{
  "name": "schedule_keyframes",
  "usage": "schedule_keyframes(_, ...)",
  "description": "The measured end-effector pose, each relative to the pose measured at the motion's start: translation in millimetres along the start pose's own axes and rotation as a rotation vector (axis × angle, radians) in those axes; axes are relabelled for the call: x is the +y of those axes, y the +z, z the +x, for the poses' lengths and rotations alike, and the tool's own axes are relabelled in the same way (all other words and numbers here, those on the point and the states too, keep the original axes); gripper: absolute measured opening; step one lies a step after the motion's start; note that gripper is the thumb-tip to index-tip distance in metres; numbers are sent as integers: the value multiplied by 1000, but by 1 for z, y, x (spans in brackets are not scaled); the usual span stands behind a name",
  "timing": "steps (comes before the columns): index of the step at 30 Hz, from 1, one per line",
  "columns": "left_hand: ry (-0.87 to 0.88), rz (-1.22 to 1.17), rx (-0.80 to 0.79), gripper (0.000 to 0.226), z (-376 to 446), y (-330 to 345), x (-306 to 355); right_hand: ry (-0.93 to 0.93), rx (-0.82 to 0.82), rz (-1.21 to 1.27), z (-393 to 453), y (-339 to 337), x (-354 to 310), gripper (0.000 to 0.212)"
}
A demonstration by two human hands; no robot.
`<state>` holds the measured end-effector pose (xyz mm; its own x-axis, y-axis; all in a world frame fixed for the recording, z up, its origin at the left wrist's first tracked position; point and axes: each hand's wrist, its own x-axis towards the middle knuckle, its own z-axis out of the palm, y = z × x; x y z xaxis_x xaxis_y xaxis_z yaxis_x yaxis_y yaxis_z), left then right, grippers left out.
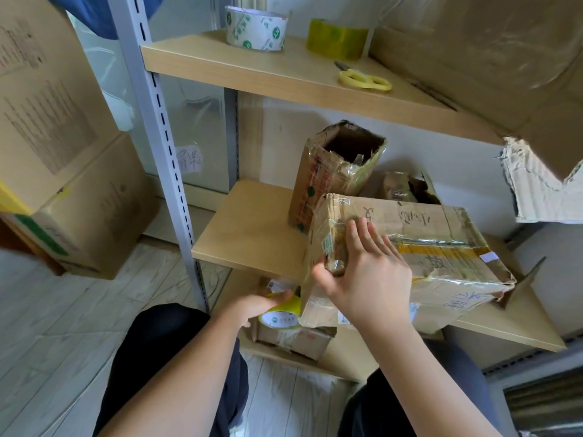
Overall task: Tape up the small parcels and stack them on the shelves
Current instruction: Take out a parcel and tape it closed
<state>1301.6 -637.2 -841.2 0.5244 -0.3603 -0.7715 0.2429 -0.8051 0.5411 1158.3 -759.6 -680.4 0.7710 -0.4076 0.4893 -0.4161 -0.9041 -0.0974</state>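
The right hand (362,272) lies on the near left end of a worn brown cardboard parcel (441,247) wrapped in clear and yellow tape. The fingers (362,228) are extended across the top face; the thumb (321,275) wraps the end face, so the hand holds the parcel's corner. The parcel rests on the middle light-wood shelf board (246,234), with its near edge overhanging the board's front.

The left hand (255,305) is lower, at the parcel's near left corner. Its fingers curl over a roll of yellow-green packing tape (284,312) with a white printed core, gripping it. The roll sits above a small taped cardboard box (293,339) on the lower board.

Behind the held parcel, touching or just beside it, an upright brown cardboard box (334,171) stands with its top torn open. To its right, a further small crumpled taped parcel (407,186) is partly hidden.

The upper light-wood shelf board (252,67) carries 4 items:
1. A white tape roll with green printed logos (255,29), at the left.
2. A yellow-green translucent tape roll (337,39), to its right.
3. A pair of yellow-handled scissors (362,78), lying flat nearer the front edge.
4. A large torn brown carton (489,58), at the right end.

A grey slotted metal upright (161,121) supports the boards at the left. Stacked large brown cartons (56,137) stand on the pale floor left of the upright.
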Motion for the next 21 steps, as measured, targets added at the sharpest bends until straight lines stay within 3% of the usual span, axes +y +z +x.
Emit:
schedule_keyframes(4,4,9,35,99,8,9,10,-6,5,-5,-6,0,-1,85)
schedule_keyframes(11,-10,-55,76,89,12,19,11,13,-5,16,1,-1,-1,83)
schedule_keyframes(14,13,-317,-66,110,8,29,1,21,-31,6,5,-3,-2,86)
schedule_keyframes(15,25,-400,-110,108,6,34,-3,16,-51,-10,6,-4,-2,88)
schedule_keyframes(18,-10,-603,-133,74,3,50,-10,-8,-118,-86,9,-6,-2,102)
schedule_keyframes(21,0,-853,-111,61,-7,69,-9,3,-126,-101,3,-6,-4,101)
